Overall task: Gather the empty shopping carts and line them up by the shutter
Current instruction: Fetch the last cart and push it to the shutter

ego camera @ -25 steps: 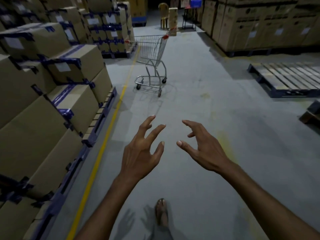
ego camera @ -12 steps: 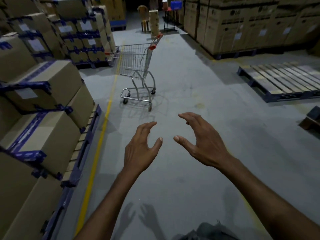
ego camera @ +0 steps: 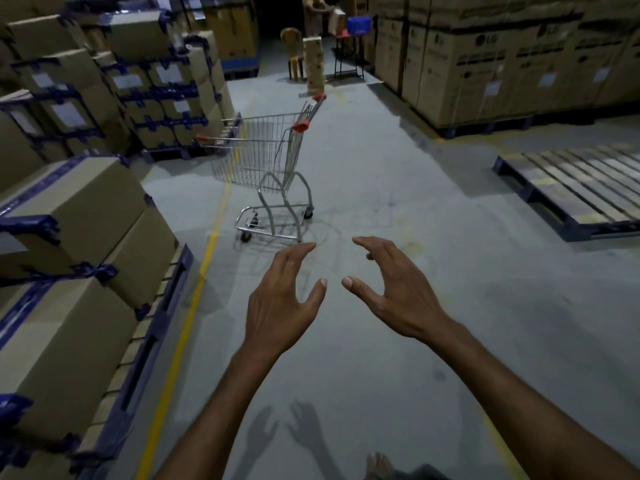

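Straight ahead at 12 o'clock, a cart (ego camera: 263,161) stands alone on the grey floor (ego camera: 398,174); its wire basket has nothing in it; red bits show on its top rim; a yellow line (ego camera: 187,317) runs past it on the 9 o'clock side. Both arms stretch out in front of the person; the left hand (ego camera: 280,299) and the right hand (ego camera: 391,292) hang in the air side by side, near each other but not touching; the fingers of each are spread and bent a little, and they hold nothing; neither hand touches the cart. Boxes (ego camera: 76,209) with blue bands fill the 9 o'clock side; big boxes (ego camera: 485,64) stand at 2 o'clock; a pallet (ego camera: 571,188) lies flat at 3 o'clock; a chair (ego camera: 292,46) sits far back at 12 o'clock; a foot (ego camera: 379,465) peeks in at 6 o'clock.
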